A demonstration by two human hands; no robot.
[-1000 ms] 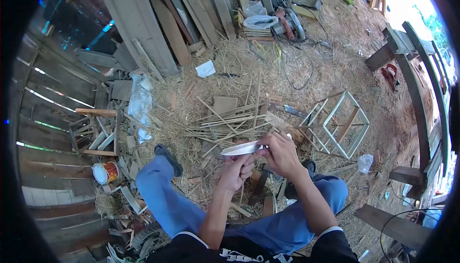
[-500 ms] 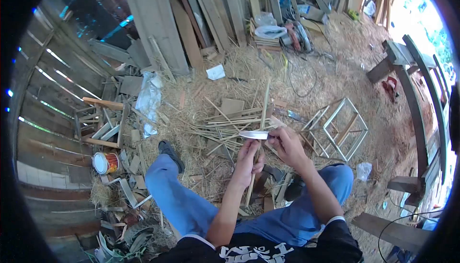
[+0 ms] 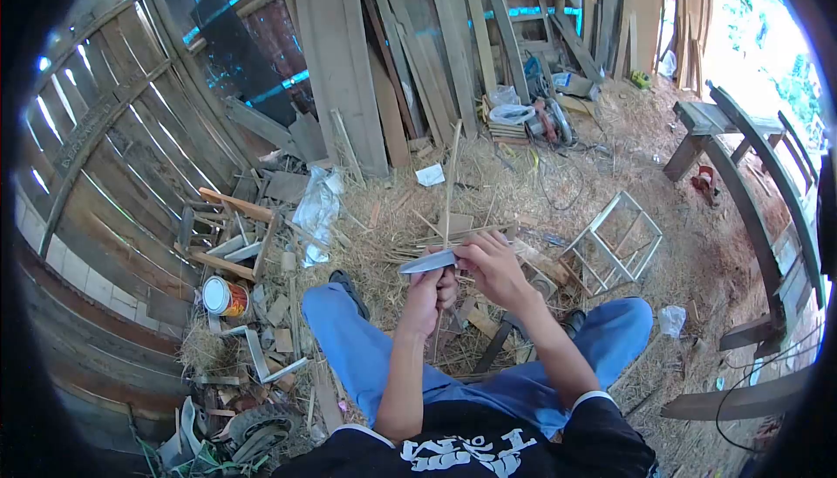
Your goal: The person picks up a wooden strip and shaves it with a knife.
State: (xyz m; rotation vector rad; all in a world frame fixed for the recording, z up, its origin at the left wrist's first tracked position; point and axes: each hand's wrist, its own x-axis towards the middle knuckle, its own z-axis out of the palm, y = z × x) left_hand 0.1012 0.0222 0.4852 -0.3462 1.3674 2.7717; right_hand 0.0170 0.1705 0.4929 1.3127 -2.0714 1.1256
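Observation:
My left hand point(image 3: 425, 299) is closed round a long, thin wooden strip point(image 3: 452, 183), which stands up from the fist and points away from me. In my right hand point(image 3: 495, 271) is a knife, its handle hidden by the fingers. The broad pale knife blade point(image 3: 425, 263) lies crosswise against the strip, just above my left fist, its tip toward the left. Beyond my hands, a heap of similar strips point(image 3: 411, 250) lies on the ground, partly covered by the hands.
A small wooden frame point(image 3: 629, 262) stands to the right. At the left are a paint can point(image 3: 225, 296) and a wooden stool point(image 3: 235, 258) on its side. A circular saw point(image 3: 549, 121) lies farther back, near planks point(image 3: 336, 60) leaning on the wall. Shavings cover the ground.
The view has tilted up and turned left. The knife blade has tipped, its point now lower at the left, and the right hand's fingers have spread more over the strip.

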